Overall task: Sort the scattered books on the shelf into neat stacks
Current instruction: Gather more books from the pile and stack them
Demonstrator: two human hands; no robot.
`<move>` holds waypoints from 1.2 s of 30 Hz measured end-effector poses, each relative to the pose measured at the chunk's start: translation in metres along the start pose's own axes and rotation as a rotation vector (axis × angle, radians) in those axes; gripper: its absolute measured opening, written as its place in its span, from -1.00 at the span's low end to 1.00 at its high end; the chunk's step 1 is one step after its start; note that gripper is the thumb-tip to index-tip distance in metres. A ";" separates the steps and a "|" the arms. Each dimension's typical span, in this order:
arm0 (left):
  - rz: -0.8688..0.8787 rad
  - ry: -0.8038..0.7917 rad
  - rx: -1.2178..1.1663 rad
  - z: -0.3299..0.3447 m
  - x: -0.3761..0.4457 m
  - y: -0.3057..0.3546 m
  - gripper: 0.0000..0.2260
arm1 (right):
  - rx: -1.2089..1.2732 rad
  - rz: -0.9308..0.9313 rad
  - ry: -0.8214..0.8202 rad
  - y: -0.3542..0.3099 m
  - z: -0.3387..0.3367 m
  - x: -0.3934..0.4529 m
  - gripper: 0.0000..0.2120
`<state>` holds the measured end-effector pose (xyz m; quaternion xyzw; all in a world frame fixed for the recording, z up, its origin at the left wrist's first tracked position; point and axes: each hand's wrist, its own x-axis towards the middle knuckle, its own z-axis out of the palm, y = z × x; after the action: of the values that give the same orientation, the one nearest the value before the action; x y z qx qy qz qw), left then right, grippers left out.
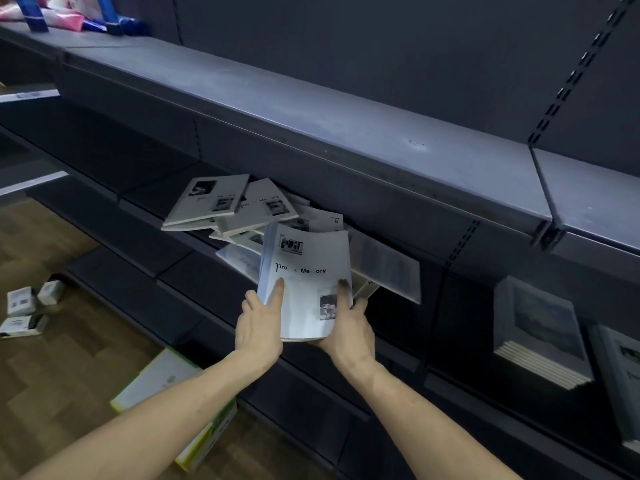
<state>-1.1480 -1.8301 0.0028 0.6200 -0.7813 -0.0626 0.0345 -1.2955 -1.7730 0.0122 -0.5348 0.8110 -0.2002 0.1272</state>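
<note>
Head view: the only camera, looking down over both forearms at a dark shelf unit.
Left hand (259, 320): grips the lower left edge of the held books, thumb lying on the top cover.
Right hand (349, 323): grips the lower right corner, thumb on the cover, fingers underneath.
Held books (308, 282): a thin bundle of white paperbacks, raised just in front of the shelf (145, 202); how many cannot be told from the edges.
Scattered books (235, 209): at least five loose copies overlapping at angles on the shelf, just behind the bundle.
Neat stack (540, 334): one squared pile low on the right, well apart; a second pile shows partly at the frame edge.
Handling: light, floppy covers that bow; glossy, likely to slide, so best pinched at both side edges.
Floor (69, 341): three small white boxes and one larger carton.
</note>
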 end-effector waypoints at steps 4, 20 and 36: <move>0.060 0.038 0.008 -0.005 0.003 -0.003 0.02 | -0.031 0.014 -0.007 -0.003 -0.004 -0.004 0.13; 0.274 0.045 0.047 -0.023 -0.044 0.081 -0.02 | -0.036 0.110 0.167 0.065 -0.065 -0.069 0.05; 0.550 0.081 0.125 -0.005 -0.216 0.278 -0.06 | -0.074 0.281 0.317 0.254 -0.174 -0.240 -0.03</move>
<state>-1.3662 -1.5583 0.0521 0.3879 -0.9204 0.0221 0.0429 -1.4811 -1.4311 0.0475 -0.3826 0.8943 -0.2321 0.0049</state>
